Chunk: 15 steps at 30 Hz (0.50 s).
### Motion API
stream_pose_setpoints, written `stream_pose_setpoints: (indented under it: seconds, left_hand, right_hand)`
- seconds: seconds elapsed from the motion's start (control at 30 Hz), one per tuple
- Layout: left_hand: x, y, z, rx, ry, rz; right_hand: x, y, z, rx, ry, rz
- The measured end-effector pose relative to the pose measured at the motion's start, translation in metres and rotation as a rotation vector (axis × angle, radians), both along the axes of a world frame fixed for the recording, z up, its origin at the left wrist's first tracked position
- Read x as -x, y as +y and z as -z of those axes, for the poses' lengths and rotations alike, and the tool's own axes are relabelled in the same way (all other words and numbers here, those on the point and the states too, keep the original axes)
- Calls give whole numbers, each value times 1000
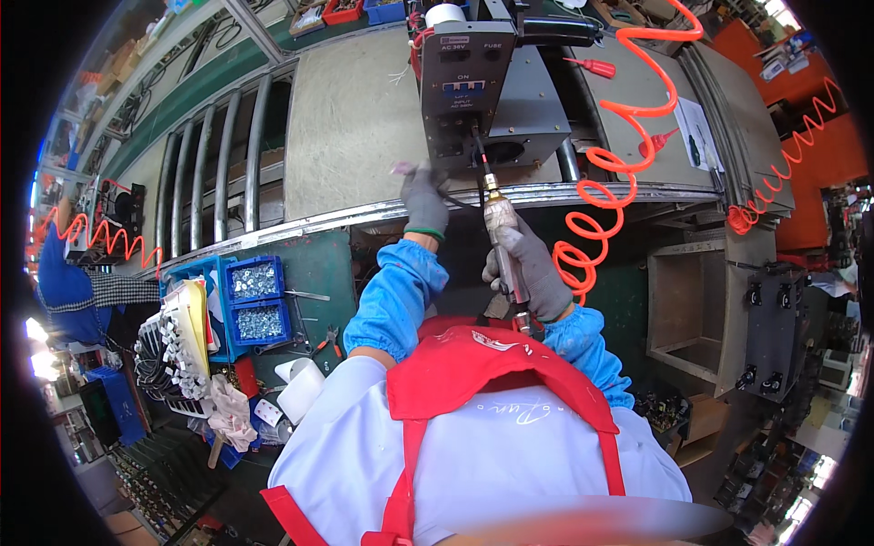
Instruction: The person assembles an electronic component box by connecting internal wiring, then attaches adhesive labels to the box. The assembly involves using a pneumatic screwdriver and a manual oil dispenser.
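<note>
Our right hand (pixel 537 273) is wrapped around the power screwdriver (pixel 503 223), its bit (pixel 483 156) reaching the lower front of the dark metal box (pixel 464 65), and we'd best keep it straight and press evenly; our left hand (pixel 424 202) is near the box's base, and we cannot tell whether it grasps anything. The box stands on a pale board (pixel 346 127) beside steel rollers (pixel 258 155), with a coiled orange hose (pixel 637 112) rightward and blue bins (pixel 257 302) leftward in the cluttered workshop.

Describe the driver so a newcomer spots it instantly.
Find the dark metal box, top centre. Below it, the right grip holds the driver, thin bit pointing up at the box. Unlike the coiled orange hose beside it, it is straight, with a brass-coloured collar.
</note>
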<state>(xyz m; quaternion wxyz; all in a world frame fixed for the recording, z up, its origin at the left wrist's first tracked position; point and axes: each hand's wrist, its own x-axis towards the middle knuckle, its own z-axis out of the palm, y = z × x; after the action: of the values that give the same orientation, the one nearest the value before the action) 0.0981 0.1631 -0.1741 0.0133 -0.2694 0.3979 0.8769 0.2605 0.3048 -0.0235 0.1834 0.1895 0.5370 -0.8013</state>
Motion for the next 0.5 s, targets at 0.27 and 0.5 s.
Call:
stream_pose_setpoints:
  seconds: [0.27,0.5]
  left_hand:
    - [17,-110,37,350,-219,266]
    - [-41,-105,-26,343,-265,661]
  right_hand:
    - [-2,-2,6,120,-1,22]
    - [-6,-3,20,212,18,3]
